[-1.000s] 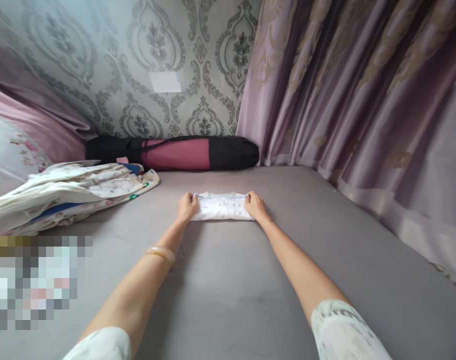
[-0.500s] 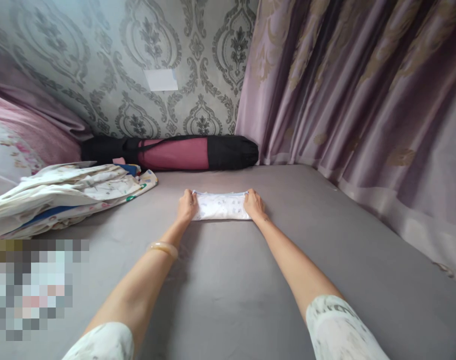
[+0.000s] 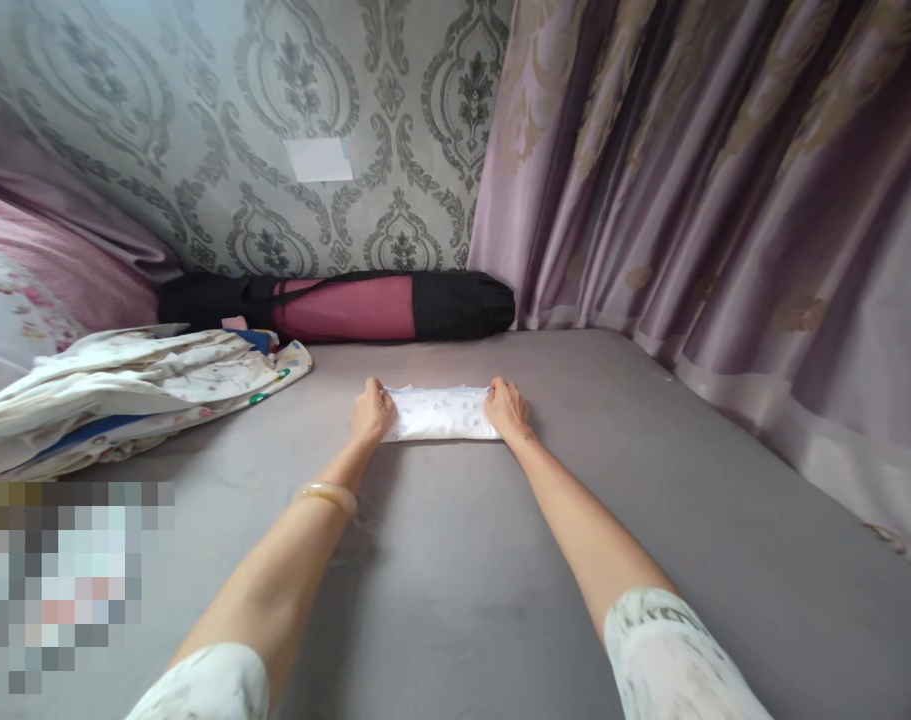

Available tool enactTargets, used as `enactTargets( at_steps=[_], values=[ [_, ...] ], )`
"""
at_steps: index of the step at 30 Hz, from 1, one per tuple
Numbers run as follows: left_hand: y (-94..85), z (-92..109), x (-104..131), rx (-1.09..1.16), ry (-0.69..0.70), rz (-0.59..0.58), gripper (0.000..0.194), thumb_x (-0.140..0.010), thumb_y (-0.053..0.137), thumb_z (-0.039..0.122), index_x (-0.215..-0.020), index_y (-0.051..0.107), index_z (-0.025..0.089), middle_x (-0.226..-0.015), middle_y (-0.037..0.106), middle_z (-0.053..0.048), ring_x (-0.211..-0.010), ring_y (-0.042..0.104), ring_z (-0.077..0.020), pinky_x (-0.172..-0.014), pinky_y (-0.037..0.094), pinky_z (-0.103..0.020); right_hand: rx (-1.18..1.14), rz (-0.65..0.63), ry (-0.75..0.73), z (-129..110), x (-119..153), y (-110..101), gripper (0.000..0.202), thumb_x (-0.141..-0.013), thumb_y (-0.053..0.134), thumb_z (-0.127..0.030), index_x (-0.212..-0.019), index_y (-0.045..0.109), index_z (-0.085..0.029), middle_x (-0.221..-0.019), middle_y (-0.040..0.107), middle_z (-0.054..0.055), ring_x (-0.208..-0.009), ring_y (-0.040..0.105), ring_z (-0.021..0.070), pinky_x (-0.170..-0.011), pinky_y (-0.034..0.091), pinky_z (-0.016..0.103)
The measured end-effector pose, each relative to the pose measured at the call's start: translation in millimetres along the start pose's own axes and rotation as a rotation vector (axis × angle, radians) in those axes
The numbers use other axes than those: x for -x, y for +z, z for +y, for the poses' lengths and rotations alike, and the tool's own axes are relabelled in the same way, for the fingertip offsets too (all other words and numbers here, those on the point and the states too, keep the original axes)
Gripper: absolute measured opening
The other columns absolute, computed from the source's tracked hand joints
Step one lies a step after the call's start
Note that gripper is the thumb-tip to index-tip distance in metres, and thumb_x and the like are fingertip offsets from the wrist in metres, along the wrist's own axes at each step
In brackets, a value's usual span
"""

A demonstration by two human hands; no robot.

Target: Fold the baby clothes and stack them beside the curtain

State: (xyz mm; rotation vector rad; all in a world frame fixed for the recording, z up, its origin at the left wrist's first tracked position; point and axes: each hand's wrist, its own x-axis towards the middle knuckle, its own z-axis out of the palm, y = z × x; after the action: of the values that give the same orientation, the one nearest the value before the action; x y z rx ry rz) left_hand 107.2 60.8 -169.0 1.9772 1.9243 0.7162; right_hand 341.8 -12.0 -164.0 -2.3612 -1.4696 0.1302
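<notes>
We see one folded white cloth (image 3: 441,414) lying flat on the grey bed (image 3: 455,560), out near its far end, and two hands working on it. Our left hand (image 3: 371,411) sits at the cloth's left end and our right hand (image 3: 506,408) at its right end, each with its fingers curled over an end of the cloth and gripping it, so the small bundle lies between them, both arms stretched forward. One pale bangle (image 3: 326,494) circles the left wrist. Two patterned sleeves show at the bottom edge, one on each arm.

Beyond the cloth, one long rolled bag (image 3: 335,305), black at both ends and dark red in the middle, lies along the foot of the patterned wall (image 3: 200,130), well apart from the hands. One white rectangular plate (image 3: 318,159) is fixed on that wall above the bag. To the left, one loose heap of printed bedding (image 3: 125,385) rests on the bed, its edge near the bag; how many pieces are in the heap we cannot tell. Behind the heap, one pink floral cover (image 3: 27,290) fills the left side. On the right, one mauve curtain (image 3: 725,180) hangs in folds down to the bed's edge.
</notes>
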Motion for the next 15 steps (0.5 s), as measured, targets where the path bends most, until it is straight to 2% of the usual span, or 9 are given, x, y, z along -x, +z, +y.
enactTargets(
  at_steps=[6, 9, 12, 13, 15],
  values=[
    [-1.8, -5.8, -1.2, 0.007, -0.007, -0.035, 0.023, -0.090, 0.043, 0.027, -0.108, 0.054, 0.018, -0.095, 0.069, -0.016, -0.094, 0.065, -0.0287, -0.076, 0.046, -0.035, -0.016, -0.016, -0.018, 7.1, -2.2, -5.0, 0.034, -0.098, 0.035, -0.026, -0.114, 0.065, -0.024, -0.115, 0.061, 0.011, -0.102, 0.061, 0.0223, -0.082, 0.045, 0.031],
    [-5.2, -8.0, 1.7, -0.020, 0.017, 0.011, 0.025, -0.089, 0.044, 0.027, -0.110, 0.054, 0.015, -0.098, 0.067, -0.017, -0.097, 0.063, -0.0288, -0.081, 0.047, -0.037, -0.024, 0.028, -0.014, 9.8, -2.6, -11.1, 0.035, -0.099, 0.034, -0.026, -0.114, 0.065, -0.022, -0.114, 0.062, 0.011, -0.102, 0.061, 0.0234, -0.082, 0.045, 0.032],
    [-9.1, -2.7, 9.7, -0.099, 0.134, 0.128, 0.027, -0.090, 0.043, 0.027, -0.109, 0.056, 0.014, -0.107, 0.063, -0.018, -0.105, 0.060, -0.0294, -0.088, 0.045, -0.039, -0.021, 0.102, -0.075, 3.5, 0.8, -15.5, 0.037, -0.098, 0.033, -0.022, -0.118, 0.064, -0.020, -0.119, 0.062, 0.013, -0.109, 0.058, 0.0235, -0.090, 0.043, 0.033],
    [-9.4, 1.2, 13.3, -0.123, 0.200, 0.142, 0.027, -0.091, 0.043, 0.028, -0.110, 0.056, 0.014, -0.109, 0.062, -0.018, -0.107, 0.059, -0.0296, -0.090, 0.045, -0.040, -0.023, 0.108, -0.122, -1.2, 3.2, -15.8, 0.038, -0.098, 0.033, -0.019, -0.121, 0.063, -0.018, -0.122, 0.061, 0.013, -0.113, 0.056, 0.0231, -0.094, 0.041, 0.033],
    [-7.0, 11.0, 20.8, -0.146, 0.365, 0.098, 0.029, -0.093, 0.040, 0.028, -0.112, 0.057, 0.014, -0.115, 0.061, -0.018, -0.110, 0.057, -0.0293, -0.094, 0.043, -0.041, -0.035, 0.079, -0.253, -13.6, 9.8, -14.1, 0.041, -0.097, 0.032, -0.017, -0.128, 0.058, -0.017, -0.132, 0.058, 0.012, -0.121, 0.051, 0.0219, -0.103, 0.036, 0.032]
  ],
)
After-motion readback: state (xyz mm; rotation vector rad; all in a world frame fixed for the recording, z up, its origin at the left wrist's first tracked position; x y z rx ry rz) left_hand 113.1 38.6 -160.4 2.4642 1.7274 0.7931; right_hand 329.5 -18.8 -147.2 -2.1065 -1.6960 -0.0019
